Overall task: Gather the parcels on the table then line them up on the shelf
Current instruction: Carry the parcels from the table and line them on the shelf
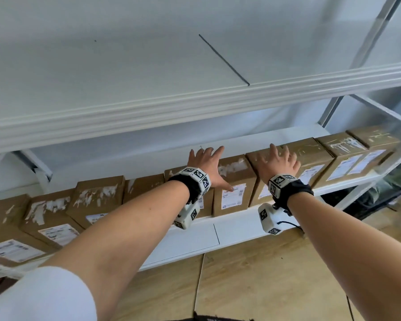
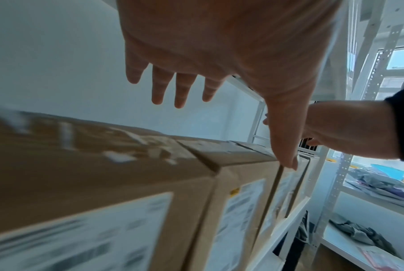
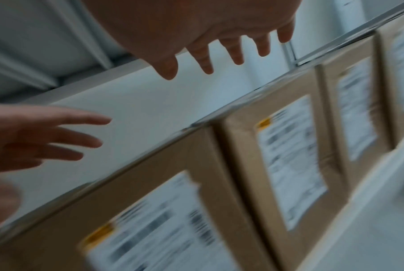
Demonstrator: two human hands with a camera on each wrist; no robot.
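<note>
Both hands are hovering spread over the middle of the parcel row on the lower shelf, holding nothing. Left hand is splayed flat, fingers straight, palm over the top of the centre parcel; in the left wrist view the thumb tip is sitting at the top front edge where two boxes meet, though whether it is actually touching I can't tell. Right hand is likewise released, fingers fanned above the neighbouring parcel; the right wrist view is showing daylight between fingertips and carton, so likely no contact. Parcels are standing in one row along the shelf, label faces mostly turned out to the front so they are readable, sides touching or nearly so. The run on the right is sitting square to the shelf edge. The left group is looking looser: boxes are skewed and one tilted box is leaning out of line. Upper shelf is carrying nothing visible. My read: gathering is looking done, since no table is in view and the hands are free; the flat-palm pose suits squaring or pressing boxes back into line rather than lifting. What is remaining, probably, is straightening the left-hand boxes. Risk is nudging one carton and skewing its neighbours.
</note>
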